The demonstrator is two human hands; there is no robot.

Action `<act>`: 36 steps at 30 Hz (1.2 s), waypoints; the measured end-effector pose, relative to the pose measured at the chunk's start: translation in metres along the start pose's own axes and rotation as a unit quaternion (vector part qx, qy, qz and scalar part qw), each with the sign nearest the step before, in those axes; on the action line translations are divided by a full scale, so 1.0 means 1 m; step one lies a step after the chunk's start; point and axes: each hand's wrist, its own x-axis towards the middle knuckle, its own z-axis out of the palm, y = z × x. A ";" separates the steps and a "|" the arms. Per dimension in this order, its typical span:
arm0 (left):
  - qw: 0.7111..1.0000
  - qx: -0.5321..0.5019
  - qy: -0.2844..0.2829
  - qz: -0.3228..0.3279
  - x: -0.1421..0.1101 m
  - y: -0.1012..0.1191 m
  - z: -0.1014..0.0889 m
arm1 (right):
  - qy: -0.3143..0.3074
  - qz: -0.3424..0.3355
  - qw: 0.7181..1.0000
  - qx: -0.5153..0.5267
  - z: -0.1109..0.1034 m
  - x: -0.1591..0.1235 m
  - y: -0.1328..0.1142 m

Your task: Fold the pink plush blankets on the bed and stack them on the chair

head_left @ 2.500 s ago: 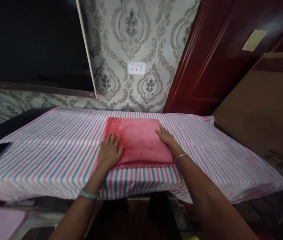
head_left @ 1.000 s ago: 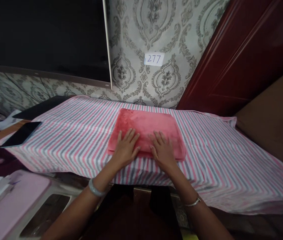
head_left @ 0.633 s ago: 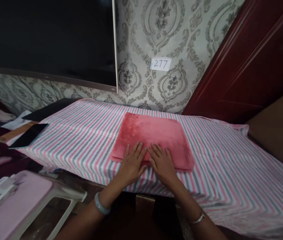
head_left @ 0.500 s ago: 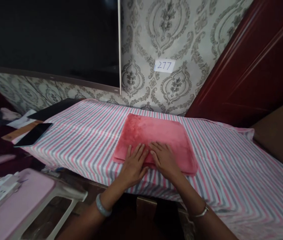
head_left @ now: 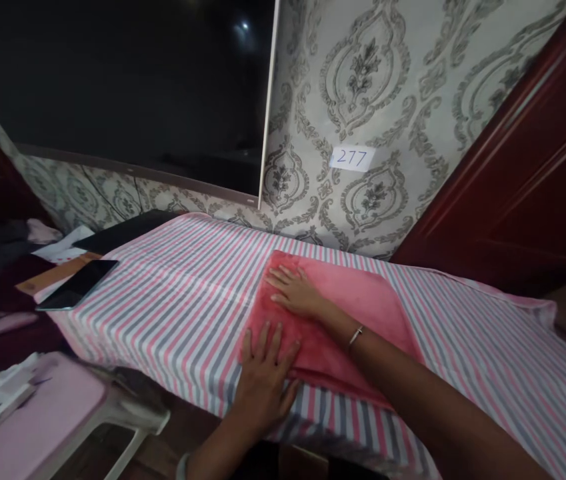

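Note:
A folded pink plush towel lies on a pink, grey and white striped cloth that covers a table. My left hand rests flat on the towel's near left corner, fingers spread. My right hand reaches across and lies flat on the towel's far left part, fingers stretched out. A thin bangle shows on the right wrist. Neither hand holds anything.
A dark phone lies at the cloth's left end beside papers. A pink plastic stool stands at the lower left. A dark screen, patterned wallpaper with a "277" label and a red-brown door stand behind.
The view swung left and dipped. My right hand slid from the towel's near edge to its far left part; my left hand stayed at the near edge, now at the left corner.

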 end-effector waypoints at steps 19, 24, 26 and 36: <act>0.995 -0.048 -0.087 -0.025 -0.011 0.006 -0.010 | 0.098 0.041 0.994 0.037 0.051 0.066 0.066; 0.994 -0.042 -0.095 -0.043 -0.012 0.010 -0.017 | 0.069 0.084 0.994 0.031 0.044 0.069 0.062; 0.995 -0.025 -0.089 -0.048 -0.011 0.011 -0.018 | 0.083 0.116 0.990 0.012 0.037 0.061 0.055; 0.998 -0.039 -0.049 -0.028 -0.005 0.002 -0.002 | 0.107 0.100 0.985 -0.087 0.048 -0.130 -0.003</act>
